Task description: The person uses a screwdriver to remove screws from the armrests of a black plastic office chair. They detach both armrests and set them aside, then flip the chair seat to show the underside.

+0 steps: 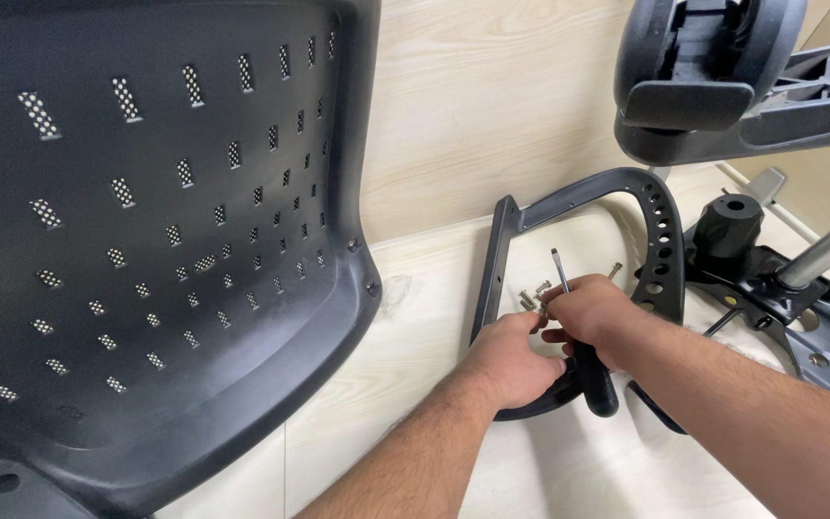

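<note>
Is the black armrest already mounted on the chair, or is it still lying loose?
Loose. The armrest lies flat on the pale floor, apart from the perforated seat shell; screws lie inside its loop.

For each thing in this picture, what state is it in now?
Left hand: closed, fingers at the loose screws.
Right hand: gripping the screwdriver.
Screwdriver: held, tip pointing up.
Screws: loose, lying on the floor.
Armrest frame: detached, flat on the floor.
Chair back: unmounted, resting against the wall.
Seat mechanism: lying on the floor.
</note>
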